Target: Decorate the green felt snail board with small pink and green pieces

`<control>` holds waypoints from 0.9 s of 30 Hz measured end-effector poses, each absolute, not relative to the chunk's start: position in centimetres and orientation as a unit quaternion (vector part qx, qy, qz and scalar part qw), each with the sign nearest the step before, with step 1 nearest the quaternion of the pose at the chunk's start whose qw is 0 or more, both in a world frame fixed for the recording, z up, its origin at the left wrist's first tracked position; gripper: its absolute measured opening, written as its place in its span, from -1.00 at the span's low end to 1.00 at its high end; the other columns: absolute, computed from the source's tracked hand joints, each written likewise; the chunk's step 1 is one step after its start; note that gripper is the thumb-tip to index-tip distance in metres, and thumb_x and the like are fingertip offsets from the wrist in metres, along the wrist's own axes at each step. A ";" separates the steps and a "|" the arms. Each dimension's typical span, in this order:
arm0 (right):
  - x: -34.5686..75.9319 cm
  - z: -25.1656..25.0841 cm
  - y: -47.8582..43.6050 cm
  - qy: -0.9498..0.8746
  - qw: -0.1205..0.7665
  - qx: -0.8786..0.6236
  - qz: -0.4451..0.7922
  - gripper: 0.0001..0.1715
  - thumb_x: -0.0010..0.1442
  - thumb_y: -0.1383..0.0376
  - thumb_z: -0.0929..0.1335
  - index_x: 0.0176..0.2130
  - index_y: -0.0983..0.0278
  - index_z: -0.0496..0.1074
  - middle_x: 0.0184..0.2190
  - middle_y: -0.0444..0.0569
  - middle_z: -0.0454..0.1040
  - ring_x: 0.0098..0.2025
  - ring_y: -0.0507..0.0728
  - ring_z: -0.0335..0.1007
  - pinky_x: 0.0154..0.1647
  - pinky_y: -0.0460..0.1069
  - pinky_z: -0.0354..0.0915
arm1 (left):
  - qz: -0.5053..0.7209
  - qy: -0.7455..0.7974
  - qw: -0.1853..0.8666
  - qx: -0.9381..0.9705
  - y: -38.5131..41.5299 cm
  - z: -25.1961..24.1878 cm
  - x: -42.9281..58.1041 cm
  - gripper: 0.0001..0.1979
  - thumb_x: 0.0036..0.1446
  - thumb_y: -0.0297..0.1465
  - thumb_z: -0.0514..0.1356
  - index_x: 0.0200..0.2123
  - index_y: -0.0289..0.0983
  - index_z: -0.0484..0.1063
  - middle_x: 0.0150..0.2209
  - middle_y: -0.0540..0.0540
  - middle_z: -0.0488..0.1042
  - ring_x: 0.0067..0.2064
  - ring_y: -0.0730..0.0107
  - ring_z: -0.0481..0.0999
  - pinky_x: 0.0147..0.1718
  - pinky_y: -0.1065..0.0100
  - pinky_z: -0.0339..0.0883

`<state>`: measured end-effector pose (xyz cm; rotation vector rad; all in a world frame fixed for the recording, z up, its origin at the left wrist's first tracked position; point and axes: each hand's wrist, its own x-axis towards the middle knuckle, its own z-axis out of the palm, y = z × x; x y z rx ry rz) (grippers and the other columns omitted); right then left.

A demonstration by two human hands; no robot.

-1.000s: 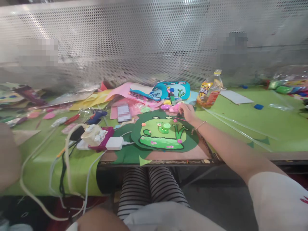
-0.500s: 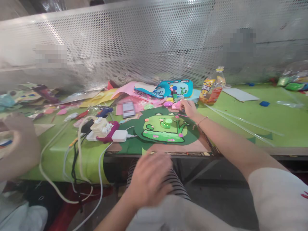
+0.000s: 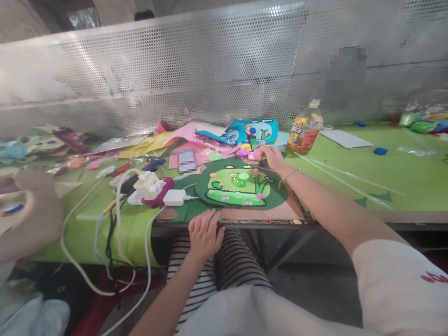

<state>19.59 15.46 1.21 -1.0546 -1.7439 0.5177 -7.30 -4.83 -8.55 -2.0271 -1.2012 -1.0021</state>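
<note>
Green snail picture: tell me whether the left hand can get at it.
Probably yes: the left hand is at the near edge of the table, just short of the green snail picture, with nothing visible between.

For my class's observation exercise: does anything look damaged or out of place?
Yes. The cream cable sags in a loose loop off the table, perhaps easily snagged. In front of the green picture, the table edge looks ragged and chipped.
</note>
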 end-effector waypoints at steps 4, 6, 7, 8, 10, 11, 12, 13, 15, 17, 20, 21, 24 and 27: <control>19.4 1.2 15.3 -0.745 0.474 -0.427 0.196 -0.28 0.28 -0.04 0.04 -0.69 0.26 0.29 -0.65 -0.05 0.34 -0.49 0.06 0.25 -0.32 -0.01 0.12 | -0.376 -0.450 0.277 -0.761 -4.8 -8.6 -7.3 -0.68 0.17 -0.36 0.06 -0.04 -0.34 0.38 -0.12 -0.22 0.51 -0.04 0.19 0.45 -0.02 0.22 0.12; 19.3 1.2 15.3 -0.746 0.476 -0.425 0.189 -0.28 0.28 -0.04 0.04 -0.68 0.26 0.30 -0.65 -0.05 0.35 -0.48 0.07 0.26 -0.32 -0.01 0.12 | -0.373 -0.458 0.273 -0.759 -4.9 -8.7 -7.4 -0.68 0.17 -0.36 0.05 -0.03 -0.33 0.37 -0.11 -0.21 0.51 -0.03 0.21 0.45 -0.01 0.23 0.11; 19.3 1.3 15.3 -0.747 0.477 -0.425 0.186 -0.28 0.27 -0.05 0.04 -0.68 0.26 0.30 -0.65 -0.05 0.34 -0.48 0.07 0.27 -0.32 -0.01 0.12 | -0.371 -0.463 0.272 -0.758 -4.9 -8.7 -7.5 -0.68 0.17 -0.36 0.05 -0.03 -0.32 0.37 -0.11 -0.21 0.50 -0.02 0.21 0.44 0.00 0.23 0.11; 19.3 1.3 15.2 -0.747 0.476 -0.426 0.184 -0.27 0.27 -0.06 0.04 -0.69 0.25 0.29 -0.65 -0.05 0.34 -0.47 0.07 0.27 -0.32 -0.01 0.12 | -0.369 -0.467 0.271 -0.757 -4.9 -8.7 -7.5 -0.68 0.16 -0.36 0.05 -0.03 -0.31 0.37 -0.11 -0.21 0.50 -0.02 0.21 0.44 0.01 0.22 0.10; 19.3 1.3 15.1 -0.745 0.475 -0.429 0.185 -0.26 0.26 -0.09 0.04 -0.70 0.25 0.28 -0.65 -0.05 0.36 -0.46 0.07 0.28 -0.32 -0.02 0.12 | -0.361 -0.470 0.267 -0.760 -5.0 -8.6 -7.4 -0.67 0.16 -0.36 0.06 -0.02 -0.31 0.36 -0.10 -0.22 0.50 -0.01 0.19 0.43 0.01 0.21 0.10; 19.3 1.4 15.0 -0.745 0.474 -0.430 0.187 -0.25 0.26 -0.10 0.03 -0.70 0.25 0.28 -0.64 -0.05 0.37 -0.46 0.07 0.28 -0.32 -0.02 0.13 | -0.358 -0.470 0.264 -0.762 -5.1 -8.5 -7.4 -0.67 0.16 -0.36 0.06 -0.02 -0.31 0.36 -0.09 -0.22 0.49 0.00 0.18 0.43 0.01 0.20 0.10; 19.2 1.5 14.9 -0.745 0.472 -0.431 0.188 -0.25 0.26 -0.11 0.03 -0.70 0.25 0.27 -0.63 -0.04 0.38 -0.46 0.07 0.29 -0.32 -0.02 0.13 | -0.356 -0.471 0.260 -0.764 -5.2 -8.4 -7.3 -0.67 0.16 -0.36 0.05 -0.02 -0.32 0.36 -0.09 -0.23 0.49 0.00 0.17 0.43 0.00 0.19 0.11; 19.2 1.5 14.7 -0.746 0.470 -0.432 0.188 -0.25 0.25 -0.11 0.04 -0.70 0.25 0.27 -0.63 -0.04 0.38 -0.46 0.07 0.29 -0.33 -0.03 0.13 | -0.356 -0.476 0.254 -0.763 -5.4 -8.2 -7.2 -0.67 0.16 -0.36 0.05 -0.03 -0.32 0.36 -0.09 -0.23 0.49 0.00 0.16 0.42 0.00 0.19 0.12; 19.1 1.7 14.5 -0.748 0.467 -0.434 0.184 -0.26 0.25 -0.11 0.04 -0.68 0.25 0.28 -0.62 -0.05 0.39 -0.45 0.07 0.29 -0.33 -0.03 0.13 | -0.358 -0.492 0.237 -0.757 -5.6 -7.8 -6.9 -0.68 0.16 -0.37 0.05 -0.03 -0.32 0.36 -0.07 -0.23 0.48 0.01 0.15 0.42 0.00 0.18 0.12; 18.9 1.9 14.3 -0.749 0.467 -0.436 0.178 -0.28 0.27 -0.07 0.04 -0.67 0.26 0.30 -0.61 -0.05 0.40 -0.45 0.06 0.29 -0.33 -0.04 0.14 | -0.362 -0.499 0.222 -0.756 -5.8 -7.5 -6.8 -0.68 0.16 -0.39 0.05 -0.03 -0.32 0.36 -0.06 -0.22 0.48 0.02 0.16 0.42 0.01 0.18 0.13; 18.8 2.0 14.1 -0.753 0.468 -0.431 0.166 -0.34 0.28 0.03 0.07 -0.68 0.26 0.31 -0.57 -0.04 0.43 -0.43 0.06 0.31 -0.32 -0.05 0.16 | -0.381 -0.470 0.221 -0.764 -5.8 -7.3 -7.1 -0.69 0.14 -0.45 0.04 -0.04 -0.30 0.37 -0.07 -0.20 0.51 0.00 0.20 0.45 -0.02 0.21 0.17; 18.7 2.0 14.1 -0.757 0.467 -0.426 0.163 -0.36 0.28 0.07 0.08 -0.67 0.26 0.32 -0.56 -0.04 0.44 -0.43 0.06 0.31 -0.31 -0.05 0.16 | -0.392 -0.461 0.221 -0.765 -5.7 -7.3 -7.3 -0.70 0.14 -0.47 0.04 -0.05 -0.30 0.38 -0.09 -0.18 0.52 -0.01 0.22 0.46 -0.04 0.23 0.19; 18.2 1.7 14.1 -0.770 0.457 -0.413 0.168 -0.40 0.27 0.16 0.09 -0.65 0.27 0.35 -0.60 -0.07 0.39 -0.46 0.05 0.28 -0.32 -0.05 0.15 | -0.421 -0.441 0.213 -0.764 -5.3 -7.6 -8.0 -0.75 0.12 -0.52 0.06 -0.12 -0.28 0.40 -0.13 -0.16 0.54 -0.04 0.25 0.50 -0.09 0.27 0.25; 17.4 1.7 14.1 -0.778 0.447 -0.400 0.188 -0.41 0.28 0.20 0.08 -0.65 0.28 0.35 -0.65 -0.10 0.31 -0.51 0.03 0.23 -0.36 -0.05 0.13 | -0.425 -0.416 0.211 -0.776 -5.1 -7.7 -8.7 -0.77 0.12 -0.55 0.10 -0.14 -0.29 0.41 -0.12 -0.17 0.55 -0.05 0.27 0.51 -0.10 0.29 0.27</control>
